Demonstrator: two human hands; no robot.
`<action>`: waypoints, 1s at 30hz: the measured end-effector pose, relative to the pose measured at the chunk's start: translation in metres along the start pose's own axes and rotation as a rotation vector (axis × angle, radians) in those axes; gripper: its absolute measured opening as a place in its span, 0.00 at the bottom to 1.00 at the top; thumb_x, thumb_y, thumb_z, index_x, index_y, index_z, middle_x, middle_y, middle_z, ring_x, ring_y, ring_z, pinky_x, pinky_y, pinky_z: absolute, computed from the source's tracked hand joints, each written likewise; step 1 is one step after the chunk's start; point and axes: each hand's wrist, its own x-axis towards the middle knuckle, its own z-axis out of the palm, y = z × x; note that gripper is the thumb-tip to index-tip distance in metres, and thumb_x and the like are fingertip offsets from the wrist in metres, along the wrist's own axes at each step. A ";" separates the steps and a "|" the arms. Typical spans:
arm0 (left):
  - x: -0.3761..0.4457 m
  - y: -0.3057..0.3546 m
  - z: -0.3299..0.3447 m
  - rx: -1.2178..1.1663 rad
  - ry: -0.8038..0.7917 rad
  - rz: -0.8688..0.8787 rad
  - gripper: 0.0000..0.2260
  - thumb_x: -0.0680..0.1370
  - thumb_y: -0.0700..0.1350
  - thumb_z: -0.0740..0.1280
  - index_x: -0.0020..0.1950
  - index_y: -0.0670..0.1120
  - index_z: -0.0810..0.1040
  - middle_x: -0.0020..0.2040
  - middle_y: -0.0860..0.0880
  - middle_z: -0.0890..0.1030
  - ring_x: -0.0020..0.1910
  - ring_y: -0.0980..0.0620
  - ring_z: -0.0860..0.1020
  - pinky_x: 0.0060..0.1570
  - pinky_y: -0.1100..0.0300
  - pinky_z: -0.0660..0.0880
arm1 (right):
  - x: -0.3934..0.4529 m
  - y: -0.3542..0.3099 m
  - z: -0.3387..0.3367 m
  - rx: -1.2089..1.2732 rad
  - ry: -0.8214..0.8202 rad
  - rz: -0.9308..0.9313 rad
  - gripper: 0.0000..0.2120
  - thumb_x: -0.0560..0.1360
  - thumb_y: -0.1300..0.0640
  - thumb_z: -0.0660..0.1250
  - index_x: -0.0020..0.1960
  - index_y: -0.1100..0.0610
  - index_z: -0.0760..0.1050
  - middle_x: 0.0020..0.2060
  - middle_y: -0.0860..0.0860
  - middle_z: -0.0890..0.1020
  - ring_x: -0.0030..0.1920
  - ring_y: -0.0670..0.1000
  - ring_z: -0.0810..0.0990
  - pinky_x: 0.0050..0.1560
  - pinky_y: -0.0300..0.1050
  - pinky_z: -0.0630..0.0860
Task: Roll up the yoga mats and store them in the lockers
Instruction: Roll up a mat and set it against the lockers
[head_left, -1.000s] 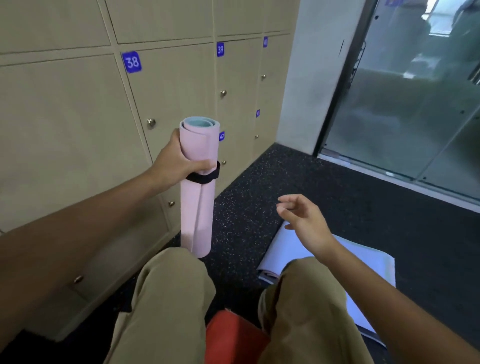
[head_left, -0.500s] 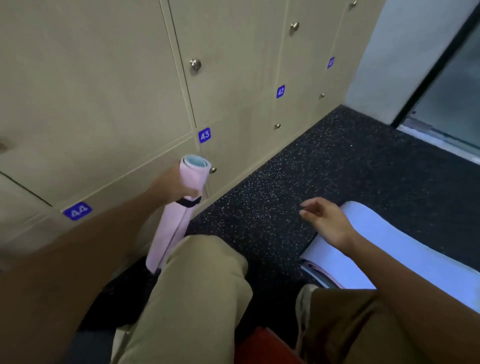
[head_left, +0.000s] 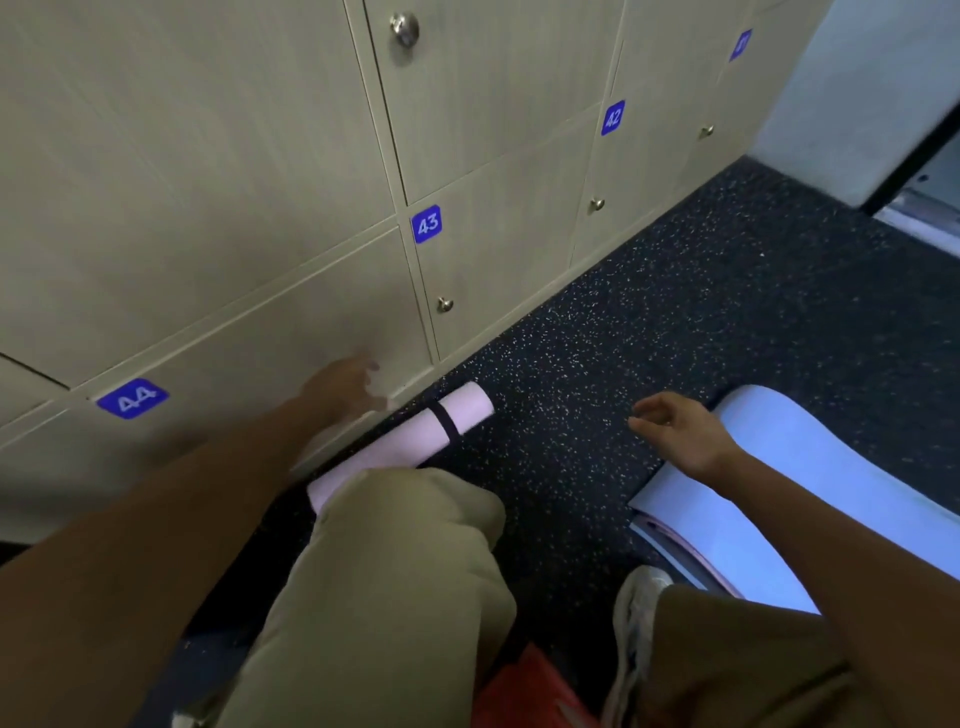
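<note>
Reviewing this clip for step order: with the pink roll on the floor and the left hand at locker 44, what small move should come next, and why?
Probably pull locker 44's door open with the left hand, which reaches toward its right edge; blur hides any grip. The strapped pink mat lies on the floor beside the lockers, every door looks closed, and the right hand hovers empty over the blue mat.

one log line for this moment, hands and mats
left hand: open, at locker 44 | right hand: open | rolled pink yoga mat: on floor | pale blue mat: unrolled
</note>
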 end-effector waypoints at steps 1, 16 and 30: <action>0.003 0.007 -0.001 0.039 -0.001 0.017 0.29 0.72 0.45 0.80 0.70 0.43 0.74 0.61 0.41 0.80 0.53 0.44 0.79 0.51 0.54 0.75 | 0.003 0.003 0.001 -0.003 -0.006 0.011 0.11 0.80 0.52 0.71 0.61 0.54 0.77 0.53 0.52 0.81 0.54 0.54 0.80 0.54 0.49 0.76; 0.031 0.121 0.063 0.353 -0.265 0.384 0.19 0.77 0.55 0.73 0.63 0.47 0.76 0.55 0.51 0.82 0.52 0.52 0.78 0.47 0.58 0.72 | 0.049 0.123 0.006 -0.432 -0.253 0.176 0.25 0.79 0.52 0.71 0.73 0.56 0.69 0.69 0.58 0.74 0.65 0.59 0.76 0.63 0.54 0.75; 0.058 0.154 0.176 0.227 -0.539 0.381 0.19 0.78 0.57 0.73 0.64 0.50 0.77 0.55 0.53 0.83 0.50 0.58 0.81 0.52 0.58 0.78 | 0.104 0.227 0.091 -0.738 -0.242 0.253 0.51 0.72 0.35 0.73 0.80 0.60 0.52 0.81 0.60 0.53 0.80 0.62 0.54 0.73 0.59 0.66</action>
